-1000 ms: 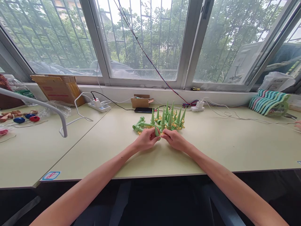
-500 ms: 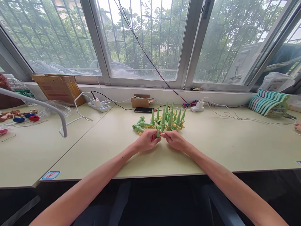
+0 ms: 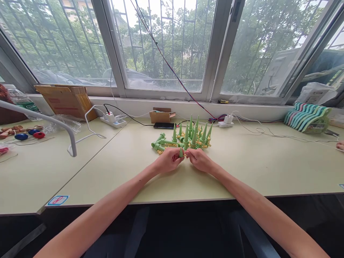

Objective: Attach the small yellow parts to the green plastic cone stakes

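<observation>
My left hand (image 3: pixel 171 159) is closed around a green cone-shaped watering spike (image 3: pixel 181 153), its tip pointing up. Right beside it, the fingers of my right hand (image 3: pixel 199 159) are pinched together close to the spike. A trace of yellow shows between the two hands, but what my right fingertips grip is too small to make out. Just beyond the hands stand several green watering spikes (image 3: pixel 186 138) with small yellow valves on their sides. More green spike bodies (image 3: pixel 159 141) lie on their sides at the left of this cluster, some yellow parts near them.
Behind the spikes lie a black phone (image 3: pixel 165 125) and a small cardboard box (image 3: pixel 162 115). Power strips (image 3: pixel 114 122) and cables run along the window wall. A white curved metal bar (image 3: pixel 70 136) rises at left. Teal hangers (image 3: pixel 307 118) stand at right, near another person's hand (image 3: pixel 340 145).
Both hands stay almost in place. The held spike has shifted slightly to the right, and my right fingers have moved a little at its side.
</observation>
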`<state>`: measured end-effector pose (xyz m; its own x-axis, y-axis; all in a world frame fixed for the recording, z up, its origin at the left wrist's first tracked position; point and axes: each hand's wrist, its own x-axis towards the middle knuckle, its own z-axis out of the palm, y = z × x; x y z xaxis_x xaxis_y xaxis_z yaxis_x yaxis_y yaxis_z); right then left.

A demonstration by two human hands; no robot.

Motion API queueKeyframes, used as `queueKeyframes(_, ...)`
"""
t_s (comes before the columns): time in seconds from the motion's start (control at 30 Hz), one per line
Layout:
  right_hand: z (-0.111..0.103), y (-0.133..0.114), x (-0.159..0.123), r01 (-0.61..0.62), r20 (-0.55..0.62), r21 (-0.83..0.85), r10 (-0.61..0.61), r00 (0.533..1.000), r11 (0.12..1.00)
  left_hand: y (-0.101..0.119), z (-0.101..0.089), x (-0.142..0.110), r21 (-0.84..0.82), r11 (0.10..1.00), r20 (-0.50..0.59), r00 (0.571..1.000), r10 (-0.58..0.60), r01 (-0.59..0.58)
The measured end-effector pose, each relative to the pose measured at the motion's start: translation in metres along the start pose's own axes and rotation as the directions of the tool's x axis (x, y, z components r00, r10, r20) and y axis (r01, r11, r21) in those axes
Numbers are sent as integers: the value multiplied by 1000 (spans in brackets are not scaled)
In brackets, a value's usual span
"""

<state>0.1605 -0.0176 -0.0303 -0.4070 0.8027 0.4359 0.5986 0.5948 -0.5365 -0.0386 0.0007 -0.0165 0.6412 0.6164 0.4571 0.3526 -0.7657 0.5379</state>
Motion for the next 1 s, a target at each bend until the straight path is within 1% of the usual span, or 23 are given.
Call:
queueKeyframes(0.17,0,0,1,-2,-11,1,2,1000,1000,0,0,0,15,1000,-3,1000,-8,8)
queueKeyframes(0.37,-1,0,2,0,-53,-5,0,999,1000,-2,0,2,-45,996,-28,997,-75,73)
queueKeyframes(0.77,-1,-1,3,-45,-43,-25,44,998,999,0,0,2,16,997,-26,997,-78,78)
queueKeyframes(1.0,-2,-3,2,-41,-40,-37,40,998,998,-1,1,2,-5,997,-33,997,-73,73)
